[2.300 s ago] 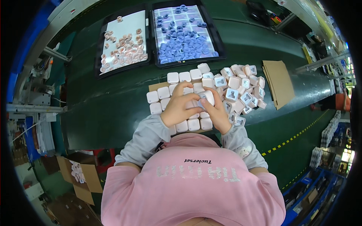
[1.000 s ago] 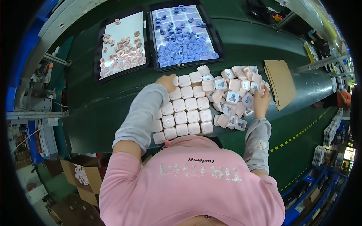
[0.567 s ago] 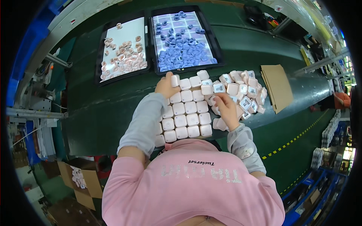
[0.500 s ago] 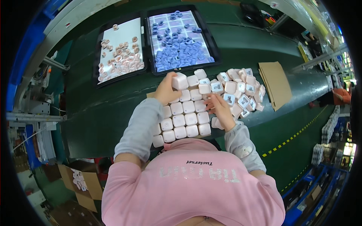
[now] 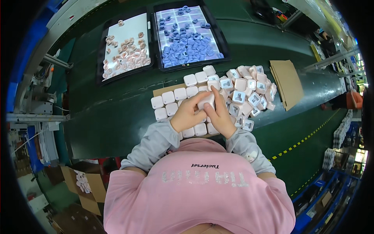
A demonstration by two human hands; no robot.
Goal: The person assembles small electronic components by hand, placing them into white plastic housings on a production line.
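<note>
Both my hands are together over rows of pale pink square cases with rounded corners. My left hand (image 5: pixel 189 113) and my right hand (image 5: pixel 221 115) are closed around one small pink case (image 5: pixel 207 101), fingers and thumbs pressed to its sides. Beneath and around the hands, more closed cases (image 5: pixel 168 97) stand in rows on a cardboard sheet (image 5: pixel 157 92), partly hidden by my hands. To the right of my hands lies a loose heap of similar cases (image 5: pixel 240 84), several showing pale faces with a dark cut-out.
Beyond the rows are two black trays: the left tray (image 5: pixel 100 58) holds peach-coloured pieces (image 5: pixel 130 57), the right tray (image 5: pixel 220 43) blue ones (image 5: pixel 187 50). Folded cardboard (image 5: pixel 287 84) lies right of the heap. An open carton (image 5: pixel 91 189) stands lower left, below the green table (image 5: pixel 109 128).
My left hand has left a case at the far end of the rows and moved right and nearer. Both hands, apart before, now meet on one case.
</note>
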